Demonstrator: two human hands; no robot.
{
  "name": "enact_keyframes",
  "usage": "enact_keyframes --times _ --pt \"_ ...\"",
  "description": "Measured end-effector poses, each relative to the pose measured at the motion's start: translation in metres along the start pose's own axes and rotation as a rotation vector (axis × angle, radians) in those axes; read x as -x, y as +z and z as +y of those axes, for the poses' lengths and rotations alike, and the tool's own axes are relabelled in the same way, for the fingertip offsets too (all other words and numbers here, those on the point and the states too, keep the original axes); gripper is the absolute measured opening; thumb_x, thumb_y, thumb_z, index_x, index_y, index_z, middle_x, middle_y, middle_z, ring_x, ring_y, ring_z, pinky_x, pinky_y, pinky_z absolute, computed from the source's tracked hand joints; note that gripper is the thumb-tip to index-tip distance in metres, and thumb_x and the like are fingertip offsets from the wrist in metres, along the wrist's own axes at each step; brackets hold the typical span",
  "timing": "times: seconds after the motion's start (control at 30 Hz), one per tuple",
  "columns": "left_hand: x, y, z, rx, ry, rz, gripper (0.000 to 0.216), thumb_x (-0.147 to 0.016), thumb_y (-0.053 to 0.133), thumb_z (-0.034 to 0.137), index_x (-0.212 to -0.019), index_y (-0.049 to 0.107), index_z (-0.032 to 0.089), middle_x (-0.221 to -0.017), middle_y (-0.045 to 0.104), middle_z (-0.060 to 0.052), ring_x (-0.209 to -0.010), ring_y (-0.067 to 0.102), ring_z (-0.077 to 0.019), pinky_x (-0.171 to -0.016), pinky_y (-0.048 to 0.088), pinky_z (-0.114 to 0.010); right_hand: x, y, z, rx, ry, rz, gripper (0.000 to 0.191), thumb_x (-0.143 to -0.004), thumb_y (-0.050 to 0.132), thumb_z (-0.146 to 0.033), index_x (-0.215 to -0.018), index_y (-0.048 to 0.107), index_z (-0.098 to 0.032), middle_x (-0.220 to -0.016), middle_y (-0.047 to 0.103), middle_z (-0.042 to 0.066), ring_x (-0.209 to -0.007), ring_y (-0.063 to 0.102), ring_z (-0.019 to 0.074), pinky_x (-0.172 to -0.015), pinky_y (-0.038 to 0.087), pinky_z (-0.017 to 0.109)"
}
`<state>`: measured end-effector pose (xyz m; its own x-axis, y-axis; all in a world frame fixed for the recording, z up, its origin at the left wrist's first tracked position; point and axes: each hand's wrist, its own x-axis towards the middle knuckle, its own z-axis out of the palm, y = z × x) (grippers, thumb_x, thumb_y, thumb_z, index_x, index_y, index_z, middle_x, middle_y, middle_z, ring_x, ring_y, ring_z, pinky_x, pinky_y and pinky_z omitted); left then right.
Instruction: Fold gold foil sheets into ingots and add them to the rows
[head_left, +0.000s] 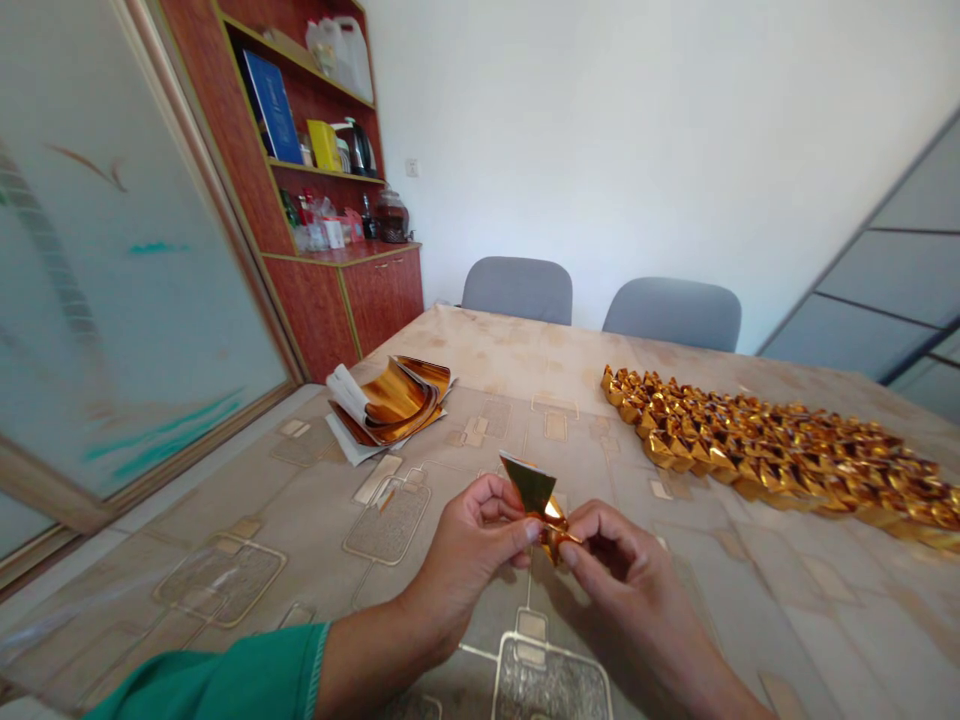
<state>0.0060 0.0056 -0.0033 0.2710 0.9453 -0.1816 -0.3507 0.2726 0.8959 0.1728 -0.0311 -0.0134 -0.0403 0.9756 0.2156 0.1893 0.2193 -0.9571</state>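
A small piece of gold foil paper [538, 496], partly folded with one corner sticking up, is held above the table between both hands. My left hand [469, 550] pinches its left side with thumb and fingertips. My right hand [619, 570] pinches its lower right part. A stack of flat gold foil sheets [391, 400] lies on white paper at the left of the table. Several folded gold paper pieces [780, 450] lie in rows on the right side of the table.
The table [300, 520] has a beige patterned cover. Two grey chairs [517, 290] stand at its far edge. A red wooden cabinet [337, 290] with bottles, a kettle and boxes stands at the back left, beside a frosted glass sliding door [112, 280].
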Motion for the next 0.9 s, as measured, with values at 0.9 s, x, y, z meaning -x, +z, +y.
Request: enact_keyframes --times 0.9 --pt "0.0 -0.001 0.006 0.028 -0.151 -0.066 0.038 -0.061 0.087 0.025 -0.087 0.061 0.014 -0.064 0.06 0.005 -0.053 0.052 -0.0046 -0.052 0.04 -0.017 -0.004 -0.006 -0.011 0.081 -0.231 -0.179 0.005 -0.089 0.066 -0.028 -0.085 0.069 -0.026 -0.086 0.06 0.001 -0.08 0.06 0.0173 -0.072 0.047 0.032"
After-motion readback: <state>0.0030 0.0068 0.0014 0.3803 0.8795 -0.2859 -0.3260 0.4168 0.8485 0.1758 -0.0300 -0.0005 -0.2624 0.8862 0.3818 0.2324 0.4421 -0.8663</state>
